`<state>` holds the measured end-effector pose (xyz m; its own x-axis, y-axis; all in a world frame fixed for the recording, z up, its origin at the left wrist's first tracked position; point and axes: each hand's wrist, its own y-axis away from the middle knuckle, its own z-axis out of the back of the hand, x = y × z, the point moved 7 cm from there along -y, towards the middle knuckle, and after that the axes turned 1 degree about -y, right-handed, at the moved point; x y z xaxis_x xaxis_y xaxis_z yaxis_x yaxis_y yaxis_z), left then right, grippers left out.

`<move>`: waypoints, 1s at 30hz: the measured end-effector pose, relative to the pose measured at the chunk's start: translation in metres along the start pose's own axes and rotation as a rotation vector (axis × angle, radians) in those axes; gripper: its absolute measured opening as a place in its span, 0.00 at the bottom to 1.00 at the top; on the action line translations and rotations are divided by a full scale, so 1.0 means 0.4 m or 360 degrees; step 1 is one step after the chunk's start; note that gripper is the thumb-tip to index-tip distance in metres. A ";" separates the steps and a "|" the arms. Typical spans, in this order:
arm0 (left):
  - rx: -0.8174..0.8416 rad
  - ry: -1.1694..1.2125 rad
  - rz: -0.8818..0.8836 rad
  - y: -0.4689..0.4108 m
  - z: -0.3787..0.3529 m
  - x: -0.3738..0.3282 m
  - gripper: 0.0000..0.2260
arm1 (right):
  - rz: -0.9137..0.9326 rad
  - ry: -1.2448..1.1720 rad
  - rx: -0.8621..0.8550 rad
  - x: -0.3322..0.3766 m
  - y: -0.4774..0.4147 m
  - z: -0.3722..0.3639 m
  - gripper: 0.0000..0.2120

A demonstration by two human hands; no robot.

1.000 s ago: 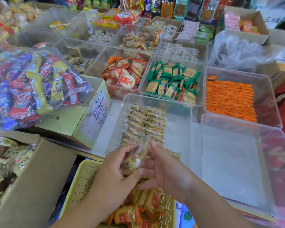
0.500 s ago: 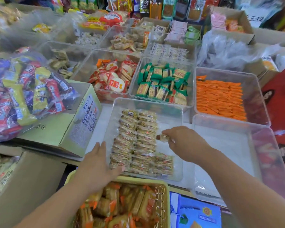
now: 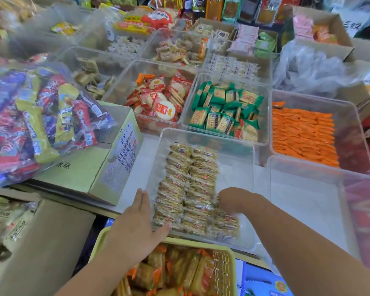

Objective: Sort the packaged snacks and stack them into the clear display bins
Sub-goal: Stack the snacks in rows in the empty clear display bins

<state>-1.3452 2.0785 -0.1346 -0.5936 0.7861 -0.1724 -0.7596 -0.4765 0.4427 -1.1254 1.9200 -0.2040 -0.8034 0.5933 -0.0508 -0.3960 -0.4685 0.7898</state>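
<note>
Shop counter, crowded with clear plastic bins of wrapped snacks. Near-centre clear rectangular bin (image 3: 241, 180) holds small clear-wrapped tan biscuit packets (image 3: 188, 178): two long rows, plus a short third row at near right. Left hand (image 3: 137, 223): fingers straight and together, flat against the bin's near-left outer wall, thumb at near rim, holding nothing. Right hand (image 3: 235, 199): inside the bin, down on the near-right packets; fingers blurred, grip cannot be told. Yellow plastic basket (image 3: 222, 259) sits nearest.
</note>
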 end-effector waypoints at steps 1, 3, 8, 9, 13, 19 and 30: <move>0.0000 0.0013 0.0007 -0.002 0.001 0.001 0.49 | -0.0015 0.0007 0.0041 0.009 0.004 0.000 0.04; 0.0002 0.0053 0.0009 -0.002 0.006 -0.001 0.48 | -0.0041 -0.0060 0.0055 0.026 0.018 0.004 0.07; -0.0108 0.0189 -0.0177 0.073 0.037 -0.002 0.45 | -0.0160 -0.0271 -0.0179 0.011 0.109 0.048 0.09; -0.0158 0.0207 -0.0221 0.106 0.044 0.008 0.43 | -0.0209 -0.0293 -0.0289 0.008 0.137 0.066 0.09; -0.0423 0.0420 -0.0227 0.272 0.070 0.130 0.34 | -0.0078 -0.0561 -0.0865 0.146 0.254 0.151 0.17; -0.1019 0.0573 0.0126 0.510 0.106 0.471 0.23 | 0.0828 -0.0858 -0.1176 0.670 0.415 0.150 0.15; -0.0470 0.0637 0.0418 0.482 0.137 1.178 0.23 | 0.1017 -0.0161 -0.0526 1.313 0.377 0.161 0.27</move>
<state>-1.7568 2.3788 -0.0821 -0.7838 0.4429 -0.4353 -0.5805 -0.7715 0.2604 -1.5784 2.2034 -0.0722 -0.8839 0.1879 0.4282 0.0103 -0.9077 0.4195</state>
